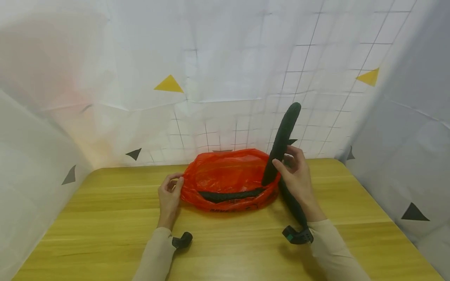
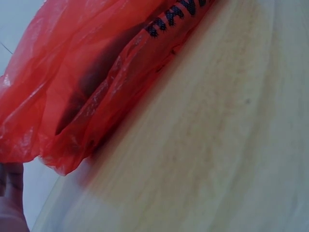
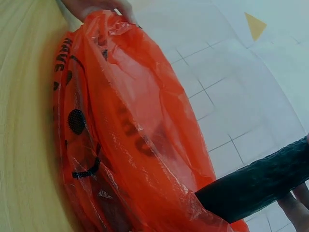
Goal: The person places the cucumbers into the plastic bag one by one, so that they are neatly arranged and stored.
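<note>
The left hand [image 1: 170,198] pinches the near edge of a red plastic bag [image 1: 228,171]; the right hand [image 1: 297,175] is clamped round a tilted cucumber [image 1: 282,134], its lower end inside the bag's mouth. Between the hands, a second cucumber [image 1: 230,196] lies in the bag; a third cucumber [image 1: 293,202] rests on the tabletop [image 1: 228,242], partly beneath the right hand.

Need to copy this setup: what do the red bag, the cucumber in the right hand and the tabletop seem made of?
Red bag: thin, glossy plastic film, by its crinkles, highlights and see-through walls.
Cucumber: probably real vegetable, dull-skinned and finely bumpy, though a replica is possible.
Tabletop: wood or wood-look laminate with a soft sheen, given the streaky grain.
</note>
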A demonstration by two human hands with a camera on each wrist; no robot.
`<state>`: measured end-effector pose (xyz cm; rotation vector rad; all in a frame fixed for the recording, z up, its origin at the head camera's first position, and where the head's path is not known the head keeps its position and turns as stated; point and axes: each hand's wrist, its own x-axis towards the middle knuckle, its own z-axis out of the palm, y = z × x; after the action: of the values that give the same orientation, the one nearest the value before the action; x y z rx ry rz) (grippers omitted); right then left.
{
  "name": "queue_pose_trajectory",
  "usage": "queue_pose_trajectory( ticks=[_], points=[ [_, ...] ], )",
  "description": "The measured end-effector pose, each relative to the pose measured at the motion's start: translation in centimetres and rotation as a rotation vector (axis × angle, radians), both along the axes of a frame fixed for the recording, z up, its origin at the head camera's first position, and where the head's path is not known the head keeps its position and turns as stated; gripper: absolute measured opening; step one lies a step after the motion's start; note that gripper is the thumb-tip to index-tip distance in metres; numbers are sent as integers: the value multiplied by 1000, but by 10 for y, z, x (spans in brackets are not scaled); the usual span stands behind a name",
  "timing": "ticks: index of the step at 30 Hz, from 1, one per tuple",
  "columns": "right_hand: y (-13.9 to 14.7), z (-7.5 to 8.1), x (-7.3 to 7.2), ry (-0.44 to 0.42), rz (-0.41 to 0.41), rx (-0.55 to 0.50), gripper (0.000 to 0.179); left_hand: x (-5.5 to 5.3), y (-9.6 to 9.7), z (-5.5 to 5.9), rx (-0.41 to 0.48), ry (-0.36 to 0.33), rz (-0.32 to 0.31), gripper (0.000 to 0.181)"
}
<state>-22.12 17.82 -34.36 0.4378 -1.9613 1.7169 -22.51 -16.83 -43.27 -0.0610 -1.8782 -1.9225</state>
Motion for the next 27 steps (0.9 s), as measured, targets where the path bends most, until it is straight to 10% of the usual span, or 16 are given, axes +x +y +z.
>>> queue_pose_trajectory(
  ticks=[15, 27],
  points=[
    [-18, 4, 8, 179, 44, 321, 49, 1, -2, 0, -2, -25, 9, 24],
    [-14, -34, -16, 254, 75, 479, 54, 0, 0, 1, 1, -28, 4, 25]
  ],
)
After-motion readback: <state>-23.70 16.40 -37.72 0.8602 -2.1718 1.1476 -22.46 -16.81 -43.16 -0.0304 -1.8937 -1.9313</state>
